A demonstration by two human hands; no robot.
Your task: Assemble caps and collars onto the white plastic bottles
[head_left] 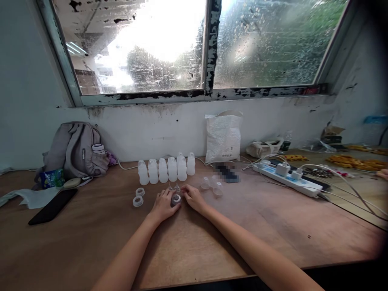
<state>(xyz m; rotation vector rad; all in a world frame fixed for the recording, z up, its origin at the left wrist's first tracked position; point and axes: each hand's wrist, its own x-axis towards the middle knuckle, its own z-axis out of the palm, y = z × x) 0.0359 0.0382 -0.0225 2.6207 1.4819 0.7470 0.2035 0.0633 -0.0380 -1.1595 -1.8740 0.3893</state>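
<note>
My left hand (163, 204) is curled around a bottle collar (176, 199), a round ring resting on the brown table, with the thumb on its near side. Just past the fingers stand two clear bottle nipples (176, 187). My right hand (193, 198) has its fingers bent together, the fingertips at the edge of the right-hand nipple; the exact contact is too small to see clearly. Two white screw rings (138, 201) lie left of my left hand. Several translucent caps (217, 189) sit to the right of my right hand. Behind, several white baby bottles (163, 171) stand upright in a row.
Against the wall are a grey backpack (72, 149) and a white plastic bag (224, 137). A black phone (53, 207) lies at the left. On the right, a power strip (291, 180) trails cables. Another person's hand (383, 173) shows at the right edge.
</note>
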